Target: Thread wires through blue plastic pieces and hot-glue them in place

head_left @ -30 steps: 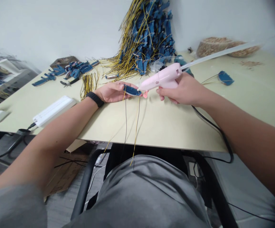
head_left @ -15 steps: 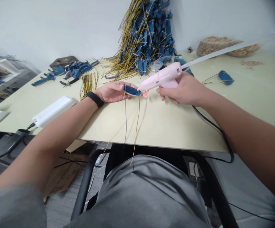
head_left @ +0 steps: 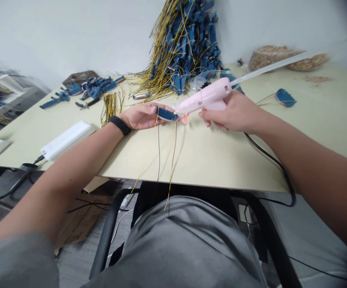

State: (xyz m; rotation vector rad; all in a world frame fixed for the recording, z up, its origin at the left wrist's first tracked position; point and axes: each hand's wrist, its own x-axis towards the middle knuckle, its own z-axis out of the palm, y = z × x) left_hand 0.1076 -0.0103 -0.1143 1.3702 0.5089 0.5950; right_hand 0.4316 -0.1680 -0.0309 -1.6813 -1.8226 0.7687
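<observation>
— Why does the left hand (head_left: pixel 140 116) pinch the blue piece (head_left: pixel 166 114) over the table (head_left: pixel 215 160)?
— Probably to steady it for the nozzle (head_left: pixel 176 112); the right hand (head_left: pixel 232 114) has its fingers curled around the pink glue gun (head_left: pixel 203 98)
</observation>
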